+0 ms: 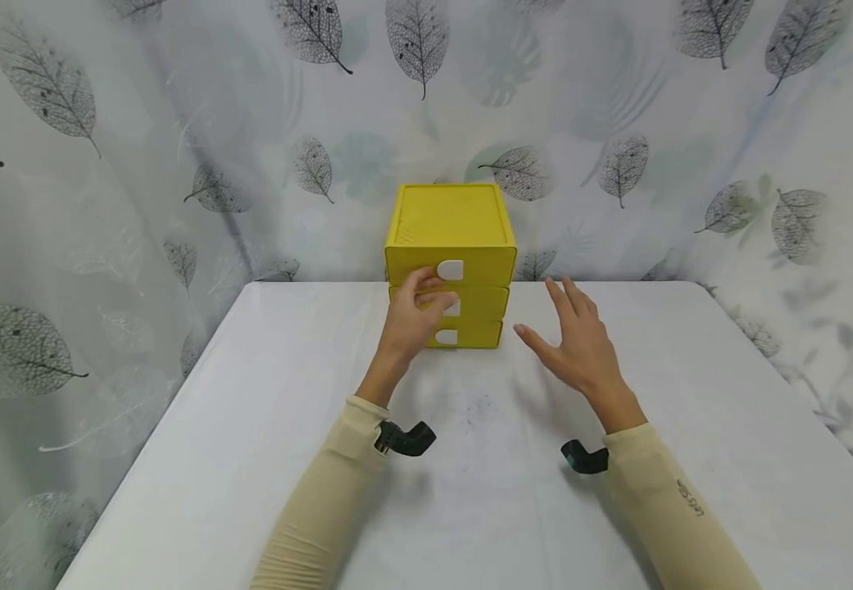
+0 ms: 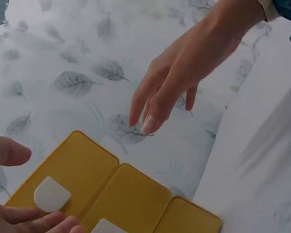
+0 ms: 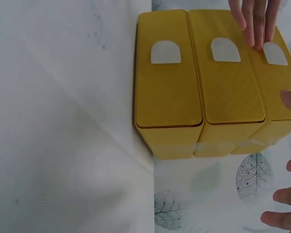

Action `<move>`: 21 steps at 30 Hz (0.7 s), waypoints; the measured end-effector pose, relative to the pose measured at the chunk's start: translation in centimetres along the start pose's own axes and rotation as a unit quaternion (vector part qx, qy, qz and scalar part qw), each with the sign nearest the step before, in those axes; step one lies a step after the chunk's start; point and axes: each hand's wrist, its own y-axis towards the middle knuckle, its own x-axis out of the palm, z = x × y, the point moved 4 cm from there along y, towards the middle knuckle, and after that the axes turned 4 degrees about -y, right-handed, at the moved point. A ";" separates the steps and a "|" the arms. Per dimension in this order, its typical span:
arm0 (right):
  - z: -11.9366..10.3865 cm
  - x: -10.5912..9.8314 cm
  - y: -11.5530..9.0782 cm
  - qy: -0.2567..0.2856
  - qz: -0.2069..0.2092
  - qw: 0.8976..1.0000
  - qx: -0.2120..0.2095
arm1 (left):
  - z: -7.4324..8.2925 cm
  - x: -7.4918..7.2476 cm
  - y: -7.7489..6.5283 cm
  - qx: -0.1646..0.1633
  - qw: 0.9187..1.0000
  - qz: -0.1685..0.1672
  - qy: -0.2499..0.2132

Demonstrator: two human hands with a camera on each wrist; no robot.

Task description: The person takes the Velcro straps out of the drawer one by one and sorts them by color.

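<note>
A yellow three-drawer box [image 1: 451, 217] stands at the back of the table, each drawer front bearing a white rounded tab. All of its drawers look closed. My left hand [image 1: 413, 321] is in front of the drawers, fingertips right beside the top drawer's white tab [image 1: 451, 270], thumb held apart from the fingers. In the right wrist view those left fingers [image 3: 259, 22] lie straight, close to the tab. Off to the right of the box, my right hand [image 1: 577, 348] hovers with fingers and thumb spread and nothing in it.
A white cloth [image 1: 514, 508] covers the table. Behind and at both sides hangs a leaf-patterned curtain [image 1: 588, 106], close behind the box. Dark wrist mounts [image 1: 407, 440] sit on both beige sleeves [image 1: 323, 500].
</note>
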 end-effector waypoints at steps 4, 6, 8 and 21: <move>-0.6 -0.4 -0.1 0.014 0.009 1.000 -0.006 | -0.3 0.1 0.1 -0.012 0.993 -0.004 -0.117; -0.9 -0.5 -0.2 0.018 0.016 1.000 -0.011 | -0.4 0.2 0.2 -0.016 0.988 -0.005 -0.151; -1.1 -0.7 -0.2 0.023 0.026 0.999 -0.019 | -0.6 0.2 0.2 -0.019 0.985 -0.004 -0.174; -5.0 -3.4 -0.3 0.060 0.101 0.990 -0.083 | -0.7 -0.2 -1.4 -0.008 0.981 0.009 -0.195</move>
